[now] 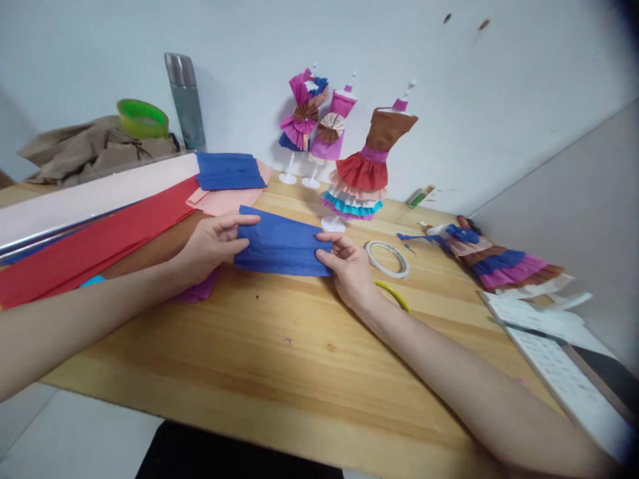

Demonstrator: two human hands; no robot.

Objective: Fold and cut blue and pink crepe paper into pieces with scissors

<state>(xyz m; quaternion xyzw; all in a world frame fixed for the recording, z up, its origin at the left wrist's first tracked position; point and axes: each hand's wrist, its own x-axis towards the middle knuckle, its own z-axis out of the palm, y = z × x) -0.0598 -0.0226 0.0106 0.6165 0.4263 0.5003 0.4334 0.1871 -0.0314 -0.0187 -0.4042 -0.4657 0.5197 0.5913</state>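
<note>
A blue crepe-paper strip (282, 243) is held just above the wooden table (279, 359), stretched between both hands. My left hand (212, 245) pinches its left end with thumb and fingers closed on the paper. My right hand (349, 266) pinches the right end the same way. A yellow scissor handle (397, 294) pokes out from behind my right wrist. A roll of clear tape (388, 257) lies just right of my right hand.
Long red (94, 243), white and brown paper rolls lie at left, with folded blue (228, 171) and pink sheets behind. Three paper-dress mannequins (362, 166) stand at the wall; a dressed doll (492, 259) lies at right. Flask (186, 100), green tape roll (142, 118), keyboard (564, 372).
</note>
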